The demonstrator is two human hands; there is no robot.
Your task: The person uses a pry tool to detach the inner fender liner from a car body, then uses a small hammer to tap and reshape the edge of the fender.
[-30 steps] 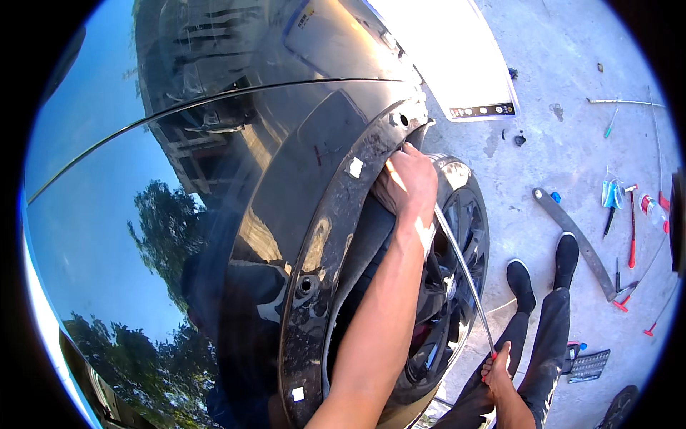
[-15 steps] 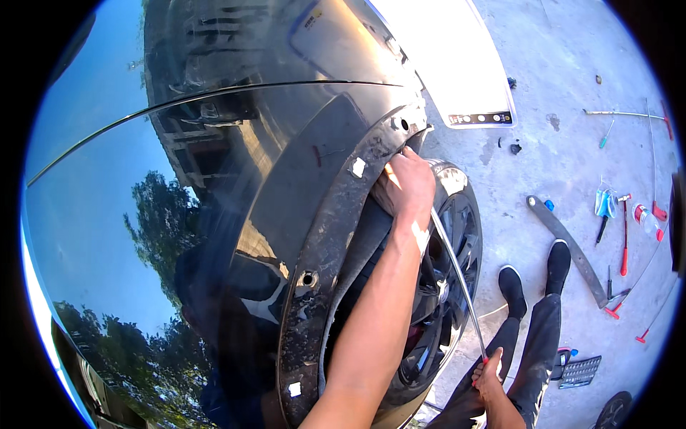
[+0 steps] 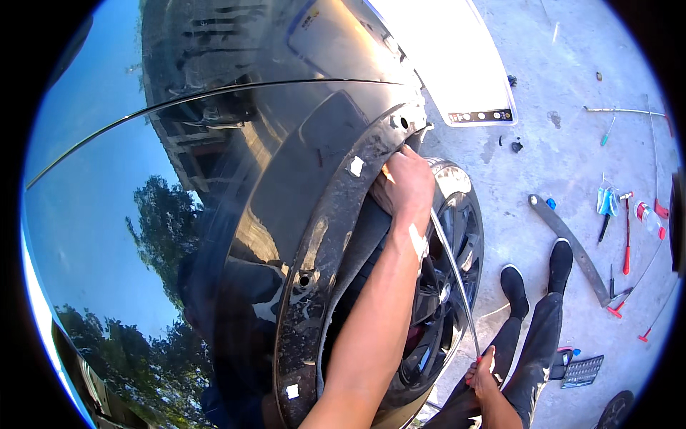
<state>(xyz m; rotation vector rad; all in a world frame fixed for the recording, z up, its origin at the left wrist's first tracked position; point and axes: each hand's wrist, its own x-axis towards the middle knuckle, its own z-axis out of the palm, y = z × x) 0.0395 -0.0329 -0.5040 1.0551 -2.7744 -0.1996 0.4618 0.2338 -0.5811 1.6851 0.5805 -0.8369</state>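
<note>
A dark, glossy car body panel [image 3: 186, 264] fills the left, its bare wheel-arch edge [image 3: 311, 247] scuffed and dotted with holes and white patches. My left hand [image 3: 404, 180] reaches into the upper part of the arch above the wheel [image 3: 450, 264]. Its fingers are curled in, and their tips are hidden behind the arch lip. A long metal rod with a red handle [image 3: 457, 275] slants up past my left wrist; its upper end is out of sight. Lower right, my right hand [image 3: 484, 370] is closed around the rod's red handle.
A bright white panel [image 3: 464, 57] stands beyond the arch. Scattered on the concrete floor lie a dark curved trim strip [image 3: 568, 247], a red-handled hammer [image 3: 627, 236], a plastic bottle [image 3: 649, 218], several red-handled rods and a tool tray [image 3: 582, 372]. My shoes [image 3: 514, 289] are beside the wheel.
My right hand and the rod's handle end have shifted slightly left, toward the wheel. My left hand stays in the same place at the arch.
</note>
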